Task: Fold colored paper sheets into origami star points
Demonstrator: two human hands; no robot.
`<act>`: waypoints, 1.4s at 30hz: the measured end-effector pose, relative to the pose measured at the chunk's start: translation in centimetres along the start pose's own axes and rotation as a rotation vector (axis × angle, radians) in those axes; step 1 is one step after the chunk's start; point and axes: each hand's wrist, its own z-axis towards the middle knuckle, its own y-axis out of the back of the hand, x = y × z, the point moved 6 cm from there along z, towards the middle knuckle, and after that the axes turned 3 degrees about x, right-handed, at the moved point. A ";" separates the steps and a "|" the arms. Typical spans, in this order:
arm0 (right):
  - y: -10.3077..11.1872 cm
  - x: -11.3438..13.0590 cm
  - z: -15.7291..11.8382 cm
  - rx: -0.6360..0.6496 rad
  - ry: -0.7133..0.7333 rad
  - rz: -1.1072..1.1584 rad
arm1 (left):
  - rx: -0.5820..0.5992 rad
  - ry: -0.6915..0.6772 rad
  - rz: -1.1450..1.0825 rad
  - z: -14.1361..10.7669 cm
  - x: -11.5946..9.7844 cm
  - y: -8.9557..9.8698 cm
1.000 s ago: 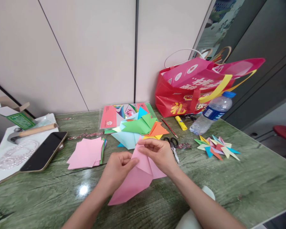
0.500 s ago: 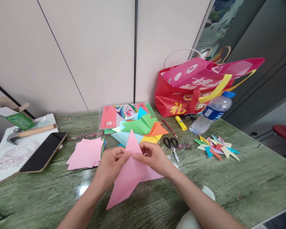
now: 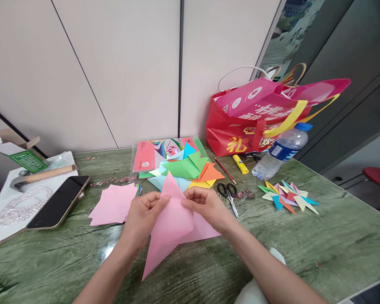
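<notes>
A folded sheet of pink paper (image 3: 172,226) is held between my two hands over the table, its pointed tip facing away from me. My left hand (image 3: 147,213) pinches its left edge between thumb and fingers. On the opposite edge, my right hand (image 3: 205,207) has the paper pinched the same way. Another pink flap or sheet (image 3: 202,230) shows below my right hand; whether it belongs to the same piece cannot be seen. Just beyond the tip lies a heap of folded coloured papers (image 3: 186,166). Left of my hands rests a stack of pink sheets (image 3: 112,204).
Black-handled scissors (image 3: 229,194), a pencil (image 3: 224,169) and a yellow glue stick (image 3: 240,164) lie right of the heap. Farther right are a water bottle (image 3: 281,150), a red bag (image 3: 240,122) and folded paper pieces (image 3: 289,196). A phone (image 3: 58,202) and hammer (image 3: 44,175) lie left.
Both hands still grip the pink paper. The left hand has shifted slightly left, the hands are a little farther apart, and the paper's tip has moved left as the sheet spreads wider.
</notes>
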 end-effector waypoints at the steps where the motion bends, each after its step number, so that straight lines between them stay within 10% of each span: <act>1: 0.0 0.0 0.0 0.004 0.002 0.016 | -0.007 -0.007 -0.007 0.1 0.0 0.1; 12: 0.3 -0.4 0.2 -0.032 -0.026 -0.134 | -0.024 -0.035 0.047 0.3 0.3 0.6; 32: 0.2 2.3 -1.2 -0.337 0.334 -0.616 | 0.080 0.105 -0.176 -0.7 1.5 -2.4; 42: 0.3 1.8 -0.6 -0.261 0.324 -0.681 | 0.080 0.031 0.001 -0.6 1.3 -2.2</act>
